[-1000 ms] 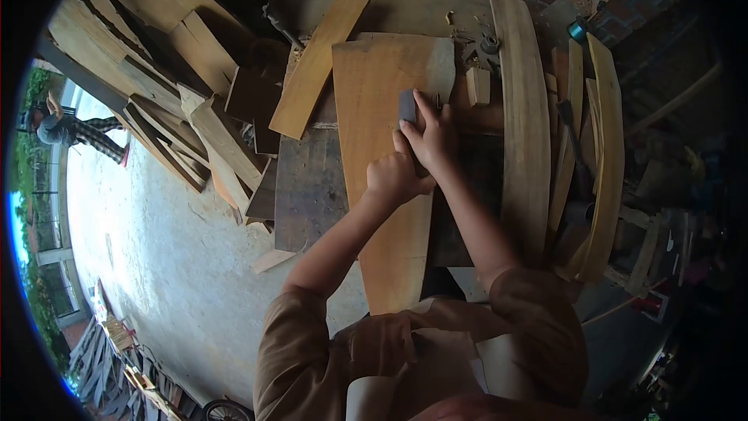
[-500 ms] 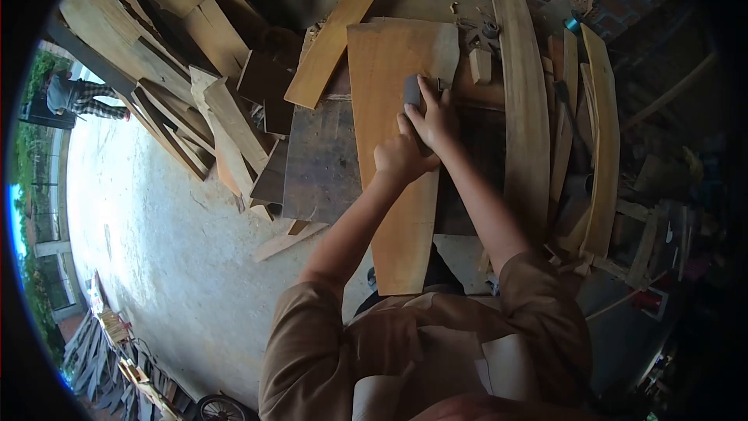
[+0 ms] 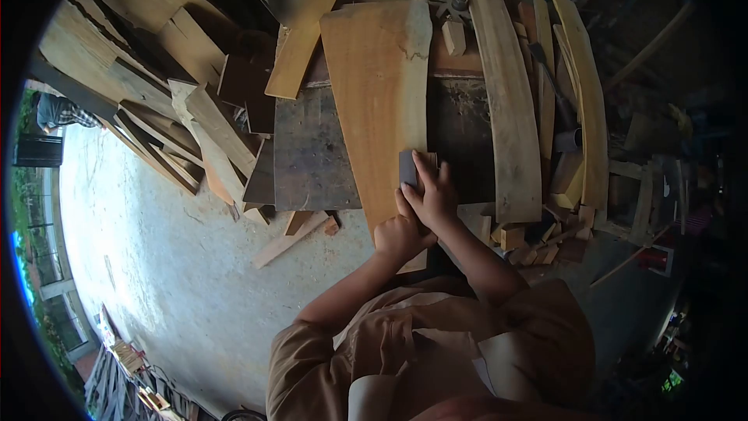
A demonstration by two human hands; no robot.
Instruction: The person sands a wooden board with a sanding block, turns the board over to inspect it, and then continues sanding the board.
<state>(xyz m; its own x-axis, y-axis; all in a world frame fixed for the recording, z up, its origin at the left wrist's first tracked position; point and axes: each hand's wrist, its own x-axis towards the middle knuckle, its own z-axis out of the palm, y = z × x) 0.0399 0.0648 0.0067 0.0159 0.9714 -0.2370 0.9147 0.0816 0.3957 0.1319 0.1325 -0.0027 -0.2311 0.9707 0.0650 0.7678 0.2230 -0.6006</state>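
Observation:
A long, tapered wooden board [image 3: 370, 86] lies over the dark worktable [image 3: 308, 152], its narrow end reaching toward my body. On its lower right part rests a grey block [image 3: 407, 168] that looks like a sanding block. My right hand [image 3: 435, 196] is closed around this block, index finger stretched along its top. Just below, my left hand [image 3: 401, 235] is closed at the block's near end, thumb up beside the right hand. Both hands partly cover the block, so its underside is hidden.
A pale long plank [image 3: 505, 93] and several other boards [image 3: 580, 93] lie to the right. A narrow board [image 3: 308, 35] is on the left, near stacked lumber [image 3: 214, 129]. A small wood block [image 3: 453, 37] sits at the back. A person [image 3: 62, 111] is far left.
Both hands have drawn the block along the board toward my body, from its upper middle to its lower part. The camera view has shifted slightly.

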